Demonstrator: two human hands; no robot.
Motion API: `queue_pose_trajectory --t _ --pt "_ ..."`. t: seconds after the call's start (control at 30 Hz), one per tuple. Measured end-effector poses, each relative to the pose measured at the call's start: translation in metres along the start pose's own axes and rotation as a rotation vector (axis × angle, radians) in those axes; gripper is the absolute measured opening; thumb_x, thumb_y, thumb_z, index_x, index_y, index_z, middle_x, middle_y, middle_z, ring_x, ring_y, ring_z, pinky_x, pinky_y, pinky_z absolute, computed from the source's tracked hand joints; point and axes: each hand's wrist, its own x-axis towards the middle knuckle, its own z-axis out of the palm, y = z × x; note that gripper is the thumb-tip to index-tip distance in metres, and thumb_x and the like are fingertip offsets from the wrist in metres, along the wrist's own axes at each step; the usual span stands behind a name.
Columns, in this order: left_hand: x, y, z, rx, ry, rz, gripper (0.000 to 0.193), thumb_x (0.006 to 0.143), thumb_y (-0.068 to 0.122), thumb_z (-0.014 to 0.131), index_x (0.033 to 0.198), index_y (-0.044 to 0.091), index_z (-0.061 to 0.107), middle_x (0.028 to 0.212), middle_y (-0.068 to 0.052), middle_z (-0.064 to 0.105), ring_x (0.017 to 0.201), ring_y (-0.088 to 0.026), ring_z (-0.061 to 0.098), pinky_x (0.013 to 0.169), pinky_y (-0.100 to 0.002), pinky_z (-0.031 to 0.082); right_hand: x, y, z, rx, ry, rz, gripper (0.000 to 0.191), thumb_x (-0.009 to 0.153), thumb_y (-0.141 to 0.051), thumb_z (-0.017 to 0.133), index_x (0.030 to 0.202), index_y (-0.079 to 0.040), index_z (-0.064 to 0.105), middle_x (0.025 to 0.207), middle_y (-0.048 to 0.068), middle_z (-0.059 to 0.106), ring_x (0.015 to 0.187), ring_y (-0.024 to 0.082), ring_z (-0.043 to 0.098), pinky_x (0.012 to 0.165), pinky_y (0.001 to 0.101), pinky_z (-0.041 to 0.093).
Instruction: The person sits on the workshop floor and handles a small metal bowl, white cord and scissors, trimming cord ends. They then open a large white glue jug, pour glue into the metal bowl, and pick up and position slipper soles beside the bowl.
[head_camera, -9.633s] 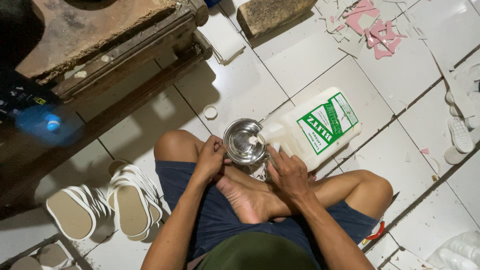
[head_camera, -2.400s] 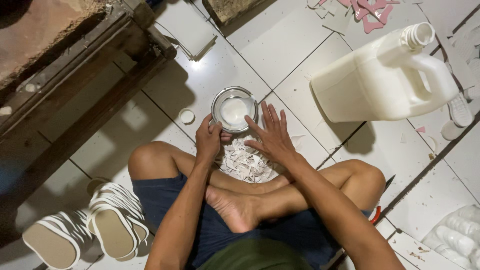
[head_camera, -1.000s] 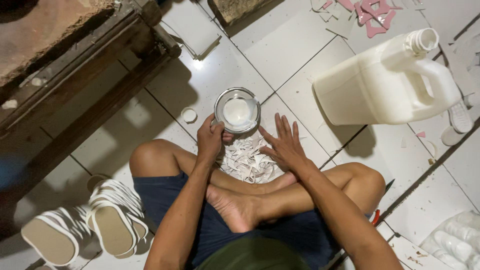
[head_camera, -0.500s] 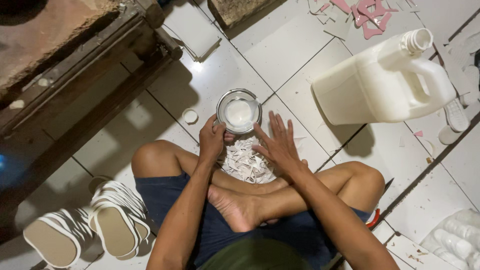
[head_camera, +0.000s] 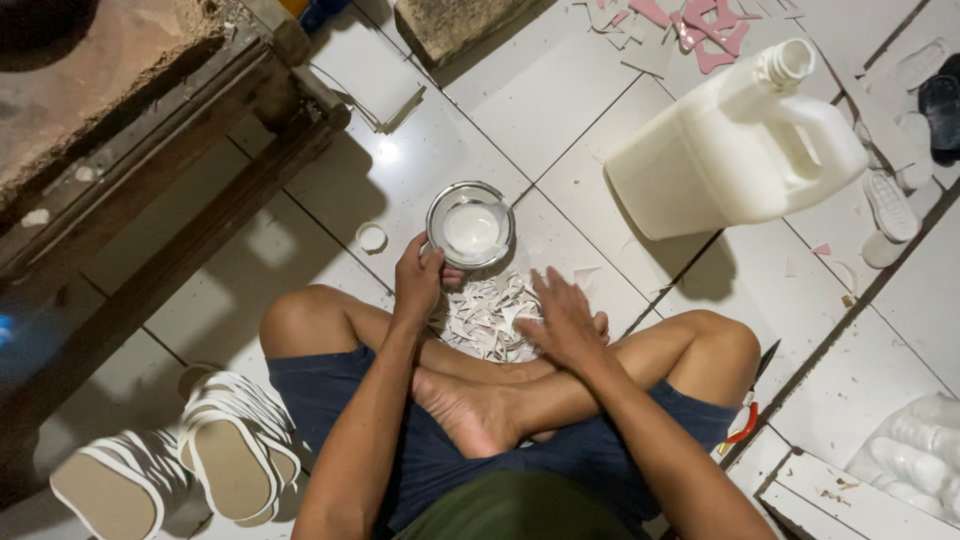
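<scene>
I sit cross-legged on a white tiled floor. My left hand (head_camera: 418, 283) grips the near rim of a small metal bowl (head_camera: 469, 225) holding white liquid. Just below the bowl lies a pile of white broken tile shards (head_camera: 488, 318), in front of my crossed legs. Over the right side of that pile rests my right hand (head_camera: 562, 320), fingers spread and holding nothing. A large white plastic jug (head_camera: 738, 146) with its cap off stands upright on the floor to the right.
A small white cap (head_camera: 371, 237) lies left of the bowl. A wooden bench (head_camera: 130, 150) fills the upper left, a pair of sandals (head_camera: 180, 455) sits at lower left. Pink and white tile pieces (head_camera: 690, 25) lie at the top; red-handled pliers (head_camera: 742, 423) rest by my right knee.
The jug, tipped over the bowl 9.6 s ago, now stands upright to the right. My right hand has dropped from beside the bowl onto the shard pile. My left hand stays on the bowl.
</scene>
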Motion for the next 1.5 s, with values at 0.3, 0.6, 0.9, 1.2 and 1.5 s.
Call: queue_pose_trajectory --t 0.3,0.6,0.9,1.2,1.5 --pt "-0.006 0.006 0.004 0.115 0.001 -0.007 0.047 0.101 0.009 0.051 0.145 -0.008 0.045 0.081 -0.017 0.073 0.063 -0.020 0.072 0.056 -0.030 0.059 -0.005 -0.018 0.011 -0.020 -0.025 -0.004 0.079 0.081 -0.037 0.077 0.147 -0.006 0.046 0.150 0.032 0.040 0.133 0.045 0.043 0.111 0.0523 0.033" --pt "-0.009 0.003 -0.009 0.014 0.069 -0.029 0.048 0.101 0.010 0.053 0.145 -0.009 0.046 0.082 -0.016 0.071 0.064 -0.020 0.072 0.059 -0.030 0.060 0.016 -0.001 -0.013 0.373 0.162 0.193 0.062 0.089 -0.027 0.073 0.143 -0.003 0.053 0.135 0.023 0.061 0.122 0.036 0.060 0.102 0.0420 0.048" --pt "-0.019 0.001 -0.034 0.048 0.047 -0.064 0.046 0.100 0.010 0.056 0.142 -0.008 0.051 0.079 -0.015 0.071 0.062 -0.020 0.071 0.056 -0.031 0.059 0.052 -0.012 -0.007 1.554 0.011 0.413 0.070 0.100 -0.049 0.051 0.150 -0.001 0.047 0.142 0.014 0.059 0.125 0.023 0.058 0.104 0.0400 0.046" --pt "-0.039 0.003 -0.041 0.130 0.057 -0.096 0.046 0.099 0.009 0.056 0.141 -0.008 0.056 0.079 -0.013 0.072 0.063 -0.019 0.070 0.057 -0.030 0.058 0.049 -0.037 0.002 1.904 -0.073 0.303 0.088 0.099 -0.063 0.042 0.157 0.002 0.034 0.150 0.015 0.052 0.135 0.024 0.050 0.113 0.0404 0.038" --pt "-0.047 0.003 -0.032 0.113 0.046 -0.108 0.049 0.097 0.009 0.057 0.142 -0.009 0.052 0.078 -0.014 0.072 0.062 -0.019 0.071 0.056 -0.030 0.058 0.039 -0.021 -0.003 1.249 0.178 0.120 0.064 0.108 -0.048 0.039 0.148 0.001 0.053 0.158 0.017 0.048 0.147 0.026 0.043 0.122 0.0386 0.031"
